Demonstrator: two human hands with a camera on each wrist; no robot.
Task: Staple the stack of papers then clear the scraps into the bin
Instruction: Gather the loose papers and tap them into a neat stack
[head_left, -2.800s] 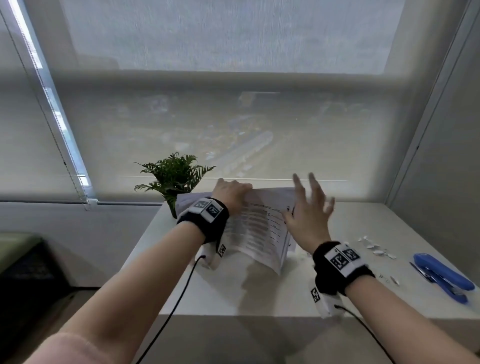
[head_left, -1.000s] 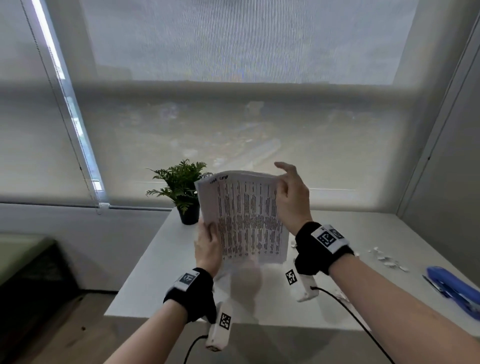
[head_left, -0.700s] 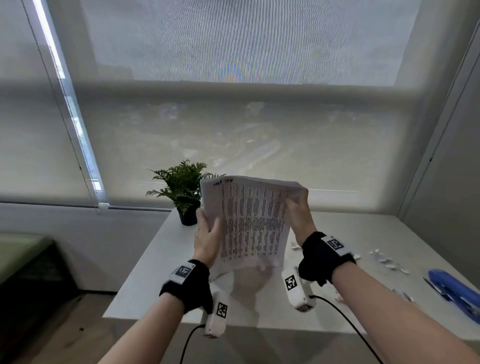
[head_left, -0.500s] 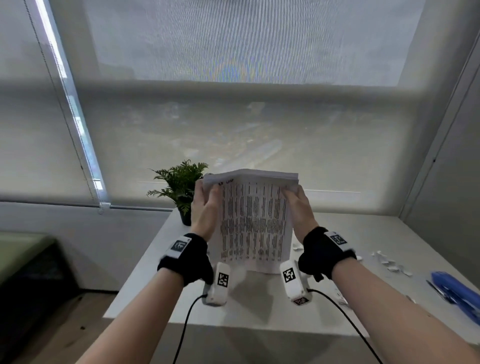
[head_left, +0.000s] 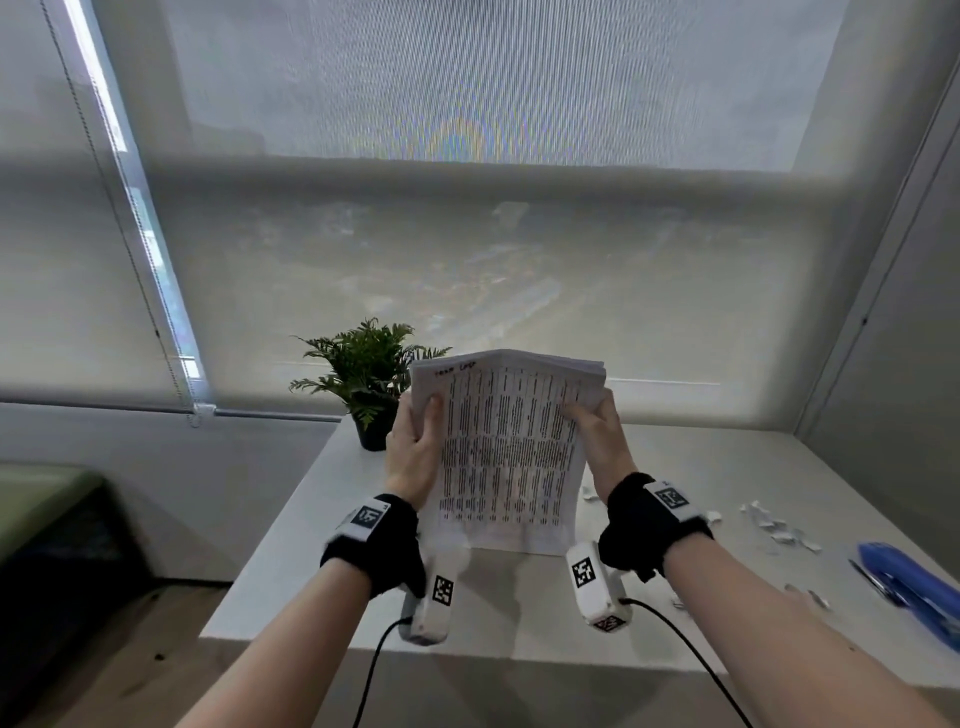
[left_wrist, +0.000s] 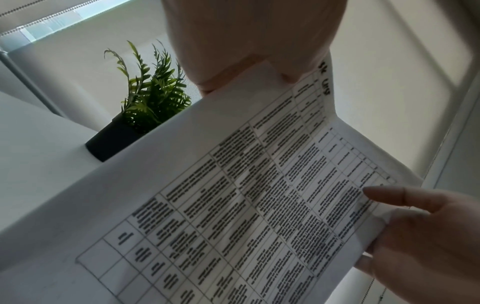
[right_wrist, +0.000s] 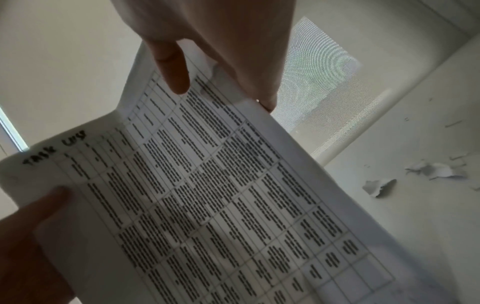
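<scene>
A stack of printed papers stands upright above the white table, its printed table facing me. My left hand grips its left edge, thumb on the front. My right hand grips the right edge the same way. In the left wrist view the papers fill the frame, my left hand at the top. The right wrist view shows the papers with my right hand pinching the upper edge. A blue stapler lies at the table's right. White paper scraps lie scattered nearby.
A small potted fern stands at the table's back left corner, just left of the papers. A window blind fills the wall behind. A grey panel bounds the right side. No bin is in view.
The papers went from lying on the table to being held upright in both hands. Both hands have slid to grip the stack's side edges near the top.
</scene>
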